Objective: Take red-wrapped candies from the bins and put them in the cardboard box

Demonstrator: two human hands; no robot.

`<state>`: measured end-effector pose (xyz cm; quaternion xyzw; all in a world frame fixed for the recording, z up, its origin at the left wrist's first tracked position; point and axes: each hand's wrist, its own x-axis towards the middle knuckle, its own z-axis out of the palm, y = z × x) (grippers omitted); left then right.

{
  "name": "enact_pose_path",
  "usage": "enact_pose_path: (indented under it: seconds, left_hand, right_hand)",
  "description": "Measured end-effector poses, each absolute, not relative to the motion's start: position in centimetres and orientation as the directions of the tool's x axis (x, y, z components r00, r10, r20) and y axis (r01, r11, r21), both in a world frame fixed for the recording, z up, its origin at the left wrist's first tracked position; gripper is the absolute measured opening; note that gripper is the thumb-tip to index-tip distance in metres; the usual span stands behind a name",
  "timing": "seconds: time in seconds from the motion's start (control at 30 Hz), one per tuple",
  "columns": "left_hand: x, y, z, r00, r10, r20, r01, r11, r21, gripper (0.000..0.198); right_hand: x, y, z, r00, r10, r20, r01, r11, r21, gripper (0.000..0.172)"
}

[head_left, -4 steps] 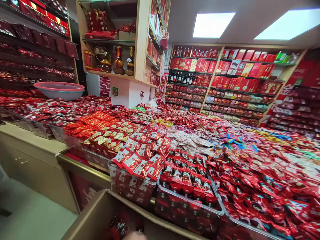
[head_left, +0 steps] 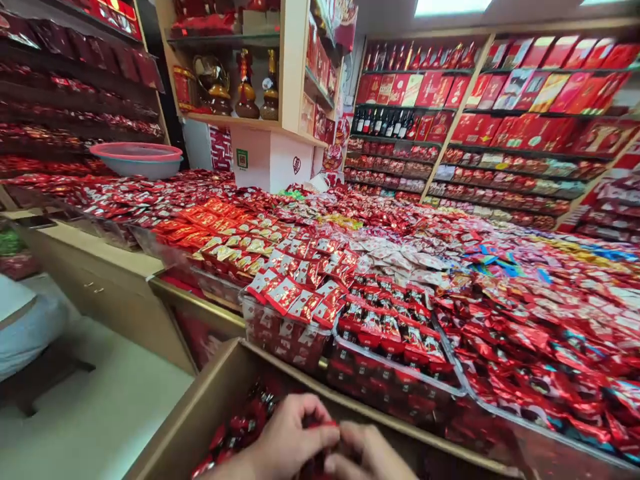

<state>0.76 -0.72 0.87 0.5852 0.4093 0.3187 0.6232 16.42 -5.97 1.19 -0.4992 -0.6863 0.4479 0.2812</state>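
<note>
Packet [head_left: 326, 425], red and mostly hidden by fingers, sits between the person's two hands, over the open box [head_left: 210, 400] at the bottom of the view. The left hand [head_left: 293, 433] has its thumb and forefinger closed in a pinch, with a red edge of the packet showing between them. The right hand [head_left: 373, 453] meets it from the other side, fingertips curled in close; blur and the lower edge of the picture leave it unclear whether they grip the packet or merely touch it. More wrapped sweets [head_left: 227, 433] lie in the box, beside and below the left wrist. Judging by the shiny wrappers nearby, the packet is probably very light, with a slick, crinkly skin that could slide under dry fingertips. Its film would give easily, while whatever is inside may be firmer and could crack if squeezed hard. A flat pinch on an end or edge looks the safest hold, leaving the middle unpressed. Just beyond the box stand a clear tub [head_left: 283, 340] of white-and-red sachets [head_left: 285, 297] and a second tub [head_left: 390, 387] of darker ones.
</note>
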Motion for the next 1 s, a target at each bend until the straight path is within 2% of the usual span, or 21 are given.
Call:
enact_pose_path:
  seconds: [0.13, 0.23, 0.33, 0.47, 0.57, 0.63, 0.7, 0.8, 0.9, 1.0]
  left_hand:
    - [1.6, -1.5, 2.5, 0.474, 0.852, -0.221, -0.109, 0.306, 0.946, 0.032]
    - [1.5, -1.8, 3.1, 0.531, 0.82, -0.215, -0.219, 0.378, 0.899, 0.033]
    - [1.4, -1.9, 3.2, 0.54, 0.825, -0.165, -0.199, 0.316, 0.928, 0.03]
    - [1.6, -1.8, 2.8, 0.49, 0.851, -0.189, -0.149, 0.296, 0.944, 0.025]
    - [1.7, -1.9, 2.8, 0.476, 0.861, -0.177, -0.159, 0.282, 0.946, 0.024]
    - [1.5, -2.1, 3.0, 0.498, 0.846, -0.189, -0.168, 0.308, 0.936, 0.026]
    - [1.3, -2.5, 3.5, 0.55, 0.803, -0.23, -0.198, 0.393, 0.898, 0.03]
    - [0.8, -3.0, 4.1, 0.589, 0.769, -0.248, -0.305, 0.496, 0.813, 0.028]
    - [0.6, -3.2, 4.5, 0.567, 0.804, -0.176, -0.355, 0.432, 0.829, 0.034]
    - [0.5, -3.0, 4.7, 0.564, 0.821, -0.095, -0.337, 0.333, 0.881, 0.034]
  right_hand:
    - [17.1, -6.2, 2.2, -0.223, 0.967, -0.123, 0.218, -0.074, -0.973, 0.034]
    - [17.5, -6.3, 3.1, -0.202, 0.972, -0.118, 0.099, -0.099, -0.99, 0.035]
    - [17.5, -6.3, 3.3, -0.204, 0.972, -0.113, 0.079, -0.098, -0.992, 0.034]
    - [17.3, -6.3, 3.1, -0.186, 0.976, -0.11, 0.14, -0.085, -0.987, 0.032]
    - [17.4, -6.4, 2.9, -0.146, 0.989, -0.005, 0.345, 0.046, -0.937, 0.029]
    - [17.6, -6.4, 2.6, -0.171, 0.973, 0.156, 0.495, 0.222, -0.84, 0.023]
    - [17.8, -6.5, 2.5, -0.263, 0.905, 0.335, 0.57, 0.425, -0.703, 0.019]
    - [17.9, -6.7, 3.1, -0.379, 0.791, 0.48, 0.543, 0.61, -0.577, 0.039]
    - [17.7, -7.0, 4.0, -0.413, 0.767, 0.491, 0.469, 0.641, -0.607, 0.046]
    - [17.4, -7.6, 4.1, -0.3, 0.842, 0.448, 0.431, 0.539, -0.724, 0.042]
